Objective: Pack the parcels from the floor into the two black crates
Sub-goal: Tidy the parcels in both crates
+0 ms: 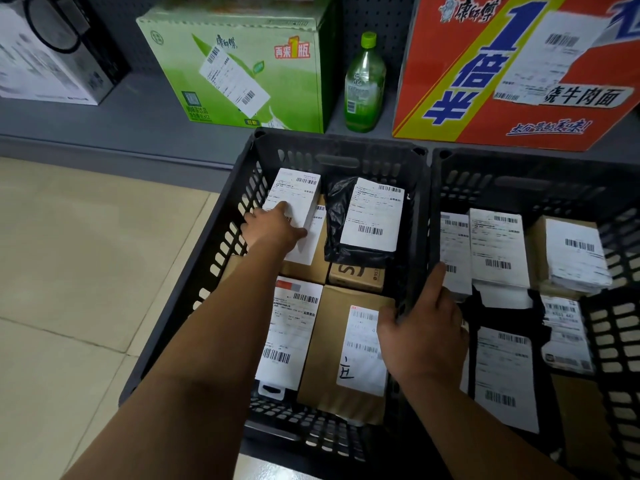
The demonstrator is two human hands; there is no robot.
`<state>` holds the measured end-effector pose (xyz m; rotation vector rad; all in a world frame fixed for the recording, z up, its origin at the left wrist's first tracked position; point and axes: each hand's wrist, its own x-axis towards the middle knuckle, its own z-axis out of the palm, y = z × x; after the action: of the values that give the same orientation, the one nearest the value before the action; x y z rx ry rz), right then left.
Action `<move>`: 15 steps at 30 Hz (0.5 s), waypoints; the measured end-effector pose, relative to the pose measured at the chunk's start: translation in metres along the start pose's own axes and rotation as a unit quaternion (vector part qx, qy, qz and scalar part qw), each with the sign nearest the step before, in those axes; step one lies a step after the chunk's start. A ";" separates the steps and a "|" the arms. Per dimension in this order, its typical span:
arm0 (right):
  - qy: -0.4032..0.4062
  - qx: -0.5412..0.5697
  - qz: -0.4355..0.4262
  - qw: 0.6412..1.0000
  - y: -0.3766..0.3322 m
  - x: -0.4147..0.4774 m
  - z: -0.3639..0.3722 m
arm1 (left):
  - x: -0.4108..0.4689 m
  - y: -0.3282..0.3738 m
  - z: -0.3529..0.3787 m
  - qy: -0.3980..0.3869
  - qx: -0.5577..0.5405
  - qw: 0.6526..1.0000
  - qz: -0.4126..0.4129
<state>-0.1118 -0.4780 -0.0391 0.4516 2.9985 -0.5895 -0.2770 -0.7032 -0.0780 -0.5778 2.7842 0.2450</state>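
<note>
parcels (329, 341) already fill left crate (221, 237) and right crate (519, 174). left grip (273, 225) lies on a white parcel (298, 188), likely seating it; grasping or pressing, i cannot tell. right grip (426, 337) clasps left crate's rim, probably steadying it.

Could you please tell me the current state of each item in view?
left crate, partly filled with parcels
right crate, partly filled with parcels
white box, gripped by left hand
right hand, grips left crate's rim
green bottle, upright, capped
</note>
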 end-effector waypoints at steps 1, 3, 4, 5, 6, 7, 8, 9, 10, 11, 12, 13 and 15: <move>0.000 0.000 0.002 1.000 0.000 0.000 0.000 | 0.000 0.002 0.001 0.003 -0.002 1.000 -0.002; -0.004 0.005 0.004 1.000 0.000 0.000 0.000 | 0.000 0.005 0.004 0.006 -0.012 1.000 -0.009; -0.005 0.005 0.003 1.000 -0.001 0.000 -0.001 | 0.000 0.006 0.004 0.008 -0.014 1.000 -0.010; -0.006 0.004 0.002 1.000 -0.001 0.000 -0.001 | 0.000 0.006 0.005 0.010 -0.015 1.000 -0.010; -0.006 0.003 0.002 1.000 -0.001 0.000 -0.001 | 0.001 0.005 0.005 0.010 -0.013 1.000 -0.009; -0.006 0.003 0.004 1.000 0.000 0.000 0.000 | 0.001 0.005 0.006 0.011 -0.009 1.000 -0.006; -0.004 0.005 0.007 1.000 0.000 0.001 0.000 | 0.002 0.004 0.006 0.011 -0.003 1.000 -0.004; -0.001 0.007 0.010 1.000 0.000 0.001 0.001 | 0.002 0.003 0.006 0.008 -0.002 1.000 -0.003; 0.000 0.009 0.009 1.000 0.001 0.002 0.001 | 0.002 0.003 0.005 0.001 -0.007 1.000 -0.004; 0.000 0.015 0.007 1.000 0.002 0.002 0.002 | 0.001 0.004 0.004 -0.007 -0.015 1.000 -0.006; -0.001 0.029 0.004 1.000 0.001 0.002 0.002 | -0.001 0.005 0.002 -0.011 -0.027 1.000 -0.007; -0.003 0.049 0.002 0.999 0.001 0.002 0.002 | -0.004 0.007 0.000 -0.008 -0.043 0.999 -0.005; -0.003 0.086 0.000 0.996 0.002 0.002 0.003 | -0.018 0.014 -0.003 0.021 -0.076 0.997 0.019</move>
<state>-0.1137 -0.4769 -0.0423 0.4583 2.9535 -0.8512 -0.2678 -0.6851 -0.0677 -0.5727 2.8358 0.4615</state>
